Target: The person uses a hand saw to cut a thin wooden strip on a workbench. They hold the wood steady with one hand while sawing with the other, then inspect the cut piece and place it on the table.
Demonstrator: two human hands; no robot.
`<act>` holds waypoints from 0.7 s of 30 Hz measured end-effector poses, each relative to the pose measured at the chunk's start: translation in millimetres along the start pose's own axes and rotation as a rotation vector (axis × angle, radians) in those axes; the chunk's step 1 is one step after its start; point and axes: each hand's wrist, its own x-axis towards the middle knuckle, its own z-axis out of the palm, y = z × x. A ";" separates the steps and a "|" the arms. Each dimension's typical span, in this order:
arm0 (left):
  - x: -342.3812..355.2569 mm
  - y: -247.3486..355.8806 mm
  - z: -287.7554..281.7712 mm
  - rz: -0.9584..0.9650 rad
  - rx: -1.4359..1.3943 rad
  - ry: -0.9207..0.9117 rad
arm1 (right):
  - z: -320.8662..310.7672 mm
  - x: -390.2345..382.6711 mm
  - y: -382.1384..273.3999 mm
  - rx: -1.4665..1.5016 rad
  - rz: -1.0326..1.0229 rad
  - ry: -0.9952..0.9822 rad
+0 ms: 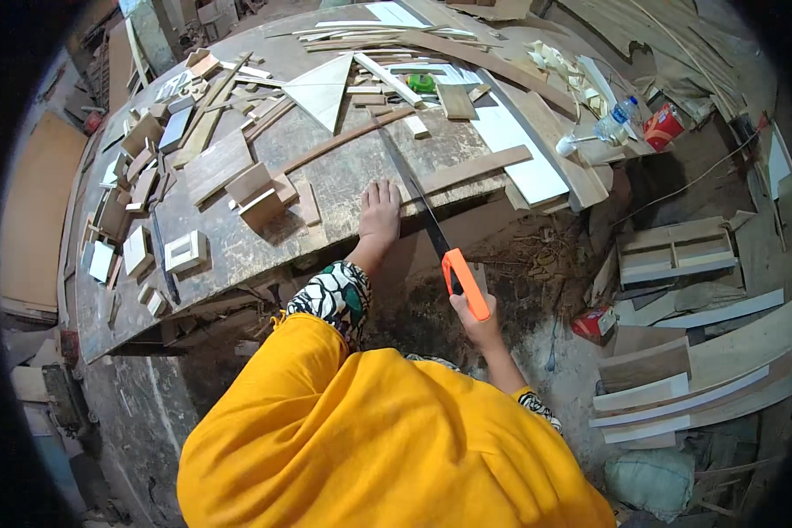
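Observation:
My right hand (479, 319) is wrapped round the orange handle of a handsaw (466, 283). Its long dark blade points away from me, crossing the table's near edge and lying over a narrow brown wooden strip (475, 169). Whether the teeth have cut into the strip cannot be made out. Just left of the blade, my left hand (379, 211) lies flat with its fingers forward, at the strip's left end by the table edge. That hand partly hides the end beneath it. Beyond, a longer reddish-brown strip (348, 141) lies slantwise on the worktable (343, 180).
Small wooden box pieces (185, 251) and offcuts crowd the table's left side. A triangular pale board (321, 91), a green tape measure (421, 84) and stacked strips lie farther back. At right stand a plastic bottle (620, 114) and a red container (663, 128); planks (695, 387) lie on the floor.

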 end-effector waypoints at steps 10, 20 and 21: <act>-2.9 -4.3 -1.6 0.038 0.018 0.076 | -40.3 -24.0 -48.7 0.022 -0.066 0.159; 0.2 -6.9 -27.3 -0.008 -0.288 -0.085 | -104.8 -161.9 16.7 0.146 0.150 0.398; 1.5 -5.8 -26.8 -0.033 -0.294 -0.104 | -108.8 -172.7 14.6 0.188 0.166 0.401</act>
